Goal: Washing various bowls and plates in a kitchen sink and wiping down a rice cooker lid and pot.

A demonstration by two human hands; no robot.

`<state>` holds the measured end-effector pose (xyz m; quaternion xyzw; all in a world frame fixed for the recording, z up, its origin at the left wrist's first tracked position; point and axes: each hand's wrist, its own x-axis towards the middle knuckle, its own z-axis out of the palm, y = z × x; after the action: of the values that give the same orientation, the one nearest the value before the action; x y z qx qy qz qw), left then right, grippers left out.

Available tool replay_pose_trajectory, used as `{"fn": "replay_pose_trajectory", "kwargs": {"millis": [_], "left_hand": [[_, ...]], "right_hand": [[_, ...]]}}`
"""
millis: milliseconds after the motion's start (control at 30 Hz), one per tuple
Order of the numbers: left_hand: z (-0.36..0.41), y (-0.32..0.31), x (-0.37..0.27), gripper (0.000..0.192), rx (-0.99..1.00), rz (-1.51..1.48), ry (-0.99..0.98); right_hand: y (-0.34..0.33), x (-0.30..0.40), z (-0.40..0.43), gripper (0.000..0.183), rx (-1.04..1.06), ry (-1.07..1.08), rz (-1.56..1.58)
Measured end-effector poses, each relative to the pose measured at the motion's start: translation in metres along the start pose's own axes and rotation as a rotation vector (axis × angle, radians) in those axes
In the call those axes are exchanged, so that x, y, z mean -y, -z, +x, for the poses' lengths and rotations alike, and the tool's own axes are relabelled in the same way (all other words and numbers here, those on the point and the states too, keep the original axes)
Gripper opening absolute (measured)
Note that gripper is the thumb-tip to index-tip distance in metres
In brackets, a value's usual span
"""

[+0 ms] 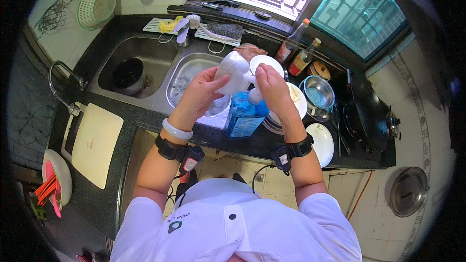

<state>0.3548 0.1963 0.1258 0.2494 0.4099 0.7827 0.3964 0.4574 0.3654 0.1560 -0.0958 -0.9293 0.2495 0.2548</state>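
Note:
My left hand [205, 89] grips a white cup-like vessel [232, 74] with a rounded knob on its side, raised over the right edge of the small sink basin. My right hand [271, 83] is closed on a small white piece at the vessel's right; a white round lid or small plate [267, 64] shows just beyond its fingers. Whether the right hand holds that disc too, I cannot tell. Below the hands a blue liquid bottle [245, 118] with a white pump top [255, 96] stands by the basin. Stacked white plates [299, 98] lie partly behind my right forearm.
A dark pot [128, 76] sits in the large sink basin [156, 58]. A cutting board [97, 143] lies at the left. Two sauce bottles [304, 58] stand below the window. Metal bowls [319, 92], an oval plate [321, 145] and a black wok [367, 116] are at the right.

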Motion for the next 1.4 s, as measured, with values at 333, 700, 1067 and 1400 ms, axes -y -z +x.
{"fn": "replay_pose_trajectory", "kwargs": {"millis": [333, 700, 1067, 1400], "left_hand": [[-0.019, 0.005, -0.012, 0.045, -0.017, -0.056, -0.064], [-0.037, 0.079, -0.001, 0.042, -0.331, -0.366, 0.087], [-0.05, 0.114, 0.023, 0.043, -0.437, -0.314, 0.092], [-0.053, 0.104, 0.044, 0.043, -0.391, -0.347, 0.101]], "right_hand": [[0.011, 0.022, -0.02, 0.019, -0.193, 0.116, -0.065], [0.074, 0.019, -0.096, 0.018, -0.099, 0.091, -0.119], [0.224, 0.006, -0.212, 0.019, -0.262, -0.484, -0.195], [0.291, -0.108, -0.285, 0.025, -0.705, -0.967, -0.616]]}}
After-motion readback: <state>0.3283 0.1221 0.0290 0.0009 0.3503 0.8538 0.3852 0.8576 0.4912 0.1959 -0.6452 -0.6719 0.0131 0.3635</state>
